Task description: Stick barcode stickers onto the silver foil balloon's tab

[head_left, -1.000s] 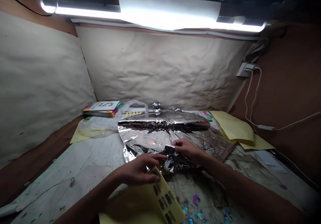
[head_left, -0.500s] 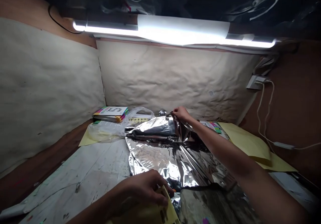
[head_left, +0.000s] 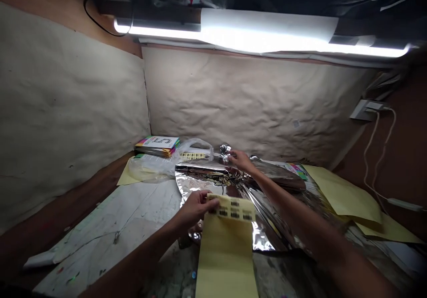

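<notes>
My left hand (head_left: 196, 207) pinches the top left corner of a long yellow strip of barcode stickers (head_left: 227, 249), thumb on its face. Several printed barcodes run along the strip's upper end; below them it is plain yellow. Behind it, a shiny silver foil sheet (head_left: 196, 184) lies folded and creased on the table. My right hand (head_left: 240, 161) reaches over to the foil's far edge, its fingertips closed on the foil there. A crumpled ball of foil (head_left: 225, 148) sits just beyond those fingertips. The strip hides part of the foil.
At the back left are a stack of colourful booklets (head_left: 157, 145), a clear plastic bag (head_left: 147, 167) and another barcode sheet (head_left: 192, 155). Large yellow sheets (head_left: 340, 195) lie on the right. White cables (head_left: 376, 155) hang from a wall socket (head_left: 367, 110). A tube light (head_left: 167, 32) glows above.
My left hand has risen and moved forward, bringing the barcode strip up into view. The raised foil flap by my right hand now lies flatter. The camera view has shifted.
</notes>
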A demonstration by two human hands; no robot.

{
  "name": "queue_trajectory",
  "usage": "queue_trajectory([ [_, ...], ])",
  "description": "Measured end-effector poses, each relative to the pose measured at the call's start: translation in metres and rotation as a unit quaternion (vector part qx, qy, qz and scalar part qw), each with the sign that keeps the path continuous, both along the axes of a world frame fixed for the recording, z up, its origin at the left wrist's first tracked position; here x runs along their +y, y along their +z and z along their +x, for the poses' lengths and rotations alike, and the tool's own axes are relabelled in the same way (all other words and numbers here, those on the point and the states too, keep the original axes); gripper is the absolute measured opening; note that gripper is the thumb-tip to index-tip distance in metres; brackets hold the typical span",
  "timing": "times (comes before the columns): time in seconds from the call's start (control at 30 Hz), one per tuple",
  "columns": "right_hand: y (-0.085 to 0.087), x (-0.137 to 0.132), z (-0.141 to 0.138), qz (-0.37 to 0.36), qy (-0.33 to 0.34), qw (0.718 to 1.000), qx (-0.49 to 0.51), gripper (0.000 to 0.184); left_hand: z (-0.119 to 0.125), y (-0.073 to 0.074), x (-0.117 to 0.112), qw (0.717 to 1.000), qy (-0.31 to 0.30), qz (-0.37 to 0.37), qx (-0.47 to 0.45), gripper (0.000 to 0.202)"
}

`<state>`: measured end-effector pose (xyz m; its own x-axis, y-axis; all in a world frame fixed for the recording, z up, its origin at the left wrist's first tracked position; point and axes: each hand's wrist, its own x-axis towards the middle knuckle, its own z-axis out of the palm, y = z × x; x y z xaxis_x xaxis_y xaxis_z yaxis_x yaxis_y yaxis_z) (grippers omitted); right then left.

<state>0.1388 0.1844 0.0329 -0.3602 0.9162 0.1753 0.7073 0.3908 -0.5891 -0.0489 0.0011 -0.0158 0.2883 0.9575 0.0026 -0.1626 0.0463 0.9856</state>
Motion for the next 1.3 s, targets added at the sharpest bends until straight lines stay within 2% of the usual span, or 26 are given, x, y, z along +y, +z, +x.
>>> queue_trajectory([
  [0.1,0.000,-0.050,0.022,-0.075,0.102,0.990,0.061,0.040,-0.002,0.002,0.005,0.996,0.088,0.004,-0.019,0.040],
  [0.17,-0.009,-0.081,0.036,-0.178,0.179,0.952,0.174,0.043,-0.001,0.005,0.005,0.993,0.119,0.015,-0.017,0.040],
  [0.23,-0.022,-0.103,0.045,-0.213,0.181,0.919,0.278,0.046,0.002,0.005,0.004,0.992,0.121,0.022,-0.041,0.042],
  [0.27,-0.028,-0.110,0.047,-0.211,0.167,0.913,0.308,0.045,0.003,0.005,0.003,0.992,0.114,0.021,-0.058,0.045],
  [0.37,-0.042,-0.121,0.044,-0.199,0.159,0.914,0.316,0.035,0.008,0.000,0.003,0.994,0.092,0.010,-0.061,0.055],
  [0.43,-0.045,-0.126,0.038,-0.154,0.170,0.933,0.276,0.028,0.008,-0.004,0.003,0.994,0.103,0.011,-0.031,0.050],
  [0.53,-0.042,-0.135,0.031,0.033,0.155,0.968,0.196,0.022,0.008,-0.006,0.002,0.988,0.142,0.053,0.021,0.040],
  [0.63,-0.039,-0.145,0.027,0.205,0.148,0.960,0.122,0.017,0.009,-0.001,-0.003,0.976,0.161,0.117,0.090,0.034],
  [0.7,-0.039,-0.149,0.026,0.267,0.142,0.950,0.076,0.014,0.010,0.003,-0.006,0.970,0.165,0.136,0.116,0.031],
  [0.8,-0.040,-0.153,0.026,0.330,0.131,0.934,0.021,0.016,0.011,0.006,-0.009,0.976,0.157,0.110,0.099,0.033],
  [1.0,-0.045,-0.153,0.026,0.389,0.140,0.910,-0.008,0.022,0.008,0.004,-0.011,0.989,0.134,0.053,0.037,0.039],
  [1.13,-0.045,-0.154,0.024,0.395,0.175,0.902,0.013,0.017,0.007,0.001,-0.011,0.991,0.123,0.033,0.031,0.037],
  [1.23,-0.039,-0.162,0.023,0.329,0.171,0.924,0.088,0.011,0.004,-0.001,-0.006,0.994,0.111,0.000,0.012,0.039],
  [1.3,-0.034,-0.170,0.026,0.241,0.142,0.946,0.164,0.008,-0.003,-0.001,0.000,0.994,0.106,-0.032,-0.007,0.043],
])
